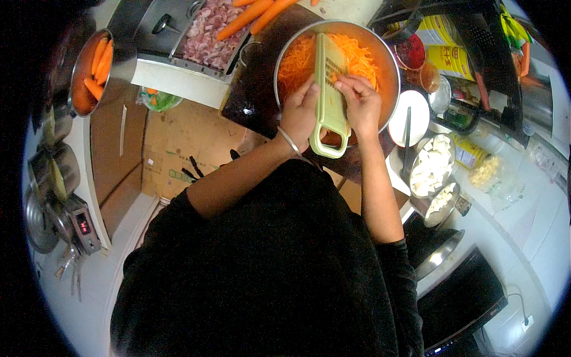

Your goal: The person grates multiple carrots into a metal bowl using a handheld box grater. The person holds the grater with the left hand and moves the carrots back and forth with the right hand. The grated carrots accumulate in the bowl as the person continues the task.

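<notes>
A light green hand grater [329,96] slants over a large round metal bowl [392,105]. My left hand [301,109] grips the grater along its left edge, thumb on top and a bracelet at the wrist. Against the grating face, the fingers of my right hand [360,100] press a small piece of carrot [334,77]. Much of that piece is hidden by my fingertips. Shredded carrot [354,56] lies heaped in the bowl on both sides of the grater. Beneath the bowl is a dark board [254,98] at the counter's edge.
Whole carrots [247,18] rest beside a metal tray of cut raw meat [209,38]. More carrots sit in a metal bowl [73,100] at far left. On the right are a white plate [412,127] with chopsticks [407,143] and bowls of white chunks [432,167].
</notes>
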A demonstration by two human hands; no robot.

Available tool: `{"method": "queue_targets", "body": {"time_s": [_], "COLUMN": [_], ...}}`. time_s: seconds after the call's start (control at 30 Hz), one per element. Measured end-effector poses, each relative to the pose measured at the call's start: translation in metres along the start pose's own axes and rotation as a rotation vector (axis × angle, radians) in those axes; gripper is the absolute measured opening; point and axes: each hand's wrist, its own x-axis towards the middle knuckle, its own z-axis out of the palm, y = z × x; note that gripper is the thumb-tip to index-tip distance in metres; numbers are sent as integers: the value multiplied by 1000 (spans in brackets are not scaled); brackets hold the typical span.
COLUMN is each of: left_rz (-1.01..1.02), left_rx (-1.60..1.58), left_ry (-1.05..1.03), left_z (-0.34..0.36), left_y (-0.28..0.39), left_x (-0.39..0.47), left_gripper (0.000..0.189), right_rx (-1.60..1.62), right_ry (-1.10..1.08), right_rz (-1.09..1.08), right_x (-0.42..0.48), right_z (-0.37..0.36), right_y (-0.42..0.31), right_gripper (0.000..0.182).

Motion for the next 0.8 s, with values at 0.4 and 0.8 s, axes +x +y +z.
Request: {"method": "queue_targets", "body": {"time_s": [0.4, 0.8], "left_rz": [-57, -25], "left_rx": [-36, -91], "left_ry": [-9, -39], "left_z": [-1, -3], "left_y": [3, -2], "left_x": [-5, 1], "left_gripper": [37, 39], "right_rx": [0, -414], "right_ry": [-8, -149], "right_rz": [-50, 83], "right_x": [30, 94], "right_z": [11, 14], "right_y": [24, 24], "right_gripper": [15, 27]}}
